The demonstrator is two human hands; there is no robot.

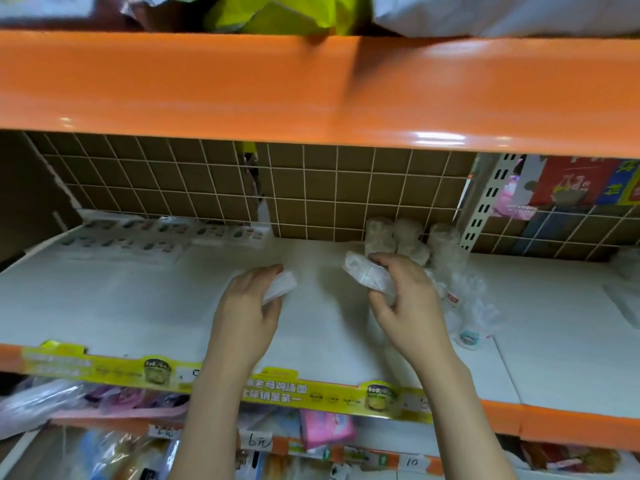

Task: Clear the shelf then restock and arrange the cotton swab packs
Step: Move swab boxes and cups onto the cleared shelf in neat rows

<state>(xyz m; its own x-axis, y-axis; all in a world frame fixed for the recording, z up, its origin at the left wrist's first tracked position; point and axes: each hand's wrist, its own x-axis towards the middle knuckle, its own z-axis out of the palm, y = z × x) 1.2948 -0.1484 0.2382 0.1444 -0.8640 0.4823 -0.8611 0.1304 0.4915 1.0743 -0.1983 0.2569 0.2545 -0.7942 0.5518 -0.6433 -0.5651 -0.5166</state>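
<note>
Hands are working over the white shelf (pixel 138 306): the left hand (pixel 247 306) is gripping a clear pack (pixel 282 287), fingers curled round it. The right hand (pixel 405 296) is pinching another pack (pixel 367 275) (contents blurred), just in front of the stacked packs (pixel 408 242) at the shelf's back.

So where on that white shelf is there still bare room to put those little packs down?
Bare white shelf board lies left of the left hand, up to the flat printed packs at the back, and right of the clear plastic wrap pile. It is crowded behind the right hand, where the upright cotton swab packs stand against the wire grid.
</note>
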